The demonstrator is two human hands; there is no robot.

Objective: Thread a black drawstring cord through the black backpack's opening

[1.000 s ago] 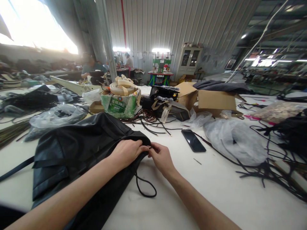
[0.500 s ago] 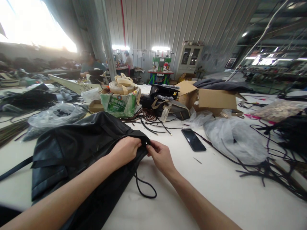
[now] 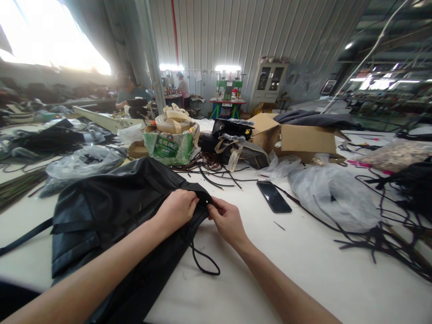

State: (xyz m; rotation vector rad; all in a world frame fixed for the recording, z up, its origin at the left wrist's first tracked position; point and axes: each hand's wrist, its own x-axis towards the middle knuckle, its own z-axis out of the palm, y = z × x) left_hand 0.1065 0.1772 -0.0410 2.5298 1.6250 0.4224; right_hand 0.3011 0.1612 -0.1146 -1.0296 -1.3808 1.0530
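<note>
A black leather bag (image 3: 111,211) lies on the white table (image 3: 297,265) in front of me. My left hand (image 3: 177,209) is closed on the bag's right corner, fingers curled over the edge. My right hand (image 3: 227,220) pinches at that same corner, where a small metal eyelet shows. A thin black cord (image 3: 204,263) hangs from the corner and loops on the table below my hands.
A black phone (image 3: 273,196) lies right of my hands. Behind are loose cords (image 3: 216,173), a box of tan strap rolls (image 3: 170,135), cardboard boxes (image 3: 303,139) and plastic bags (image 3: 334,198). Tangled black cords (image 3: 388,238) lie at right. People work far back.
My hands have shifted slightly up on the bag's corner. The grip and the cord loop are much the same.
</note>
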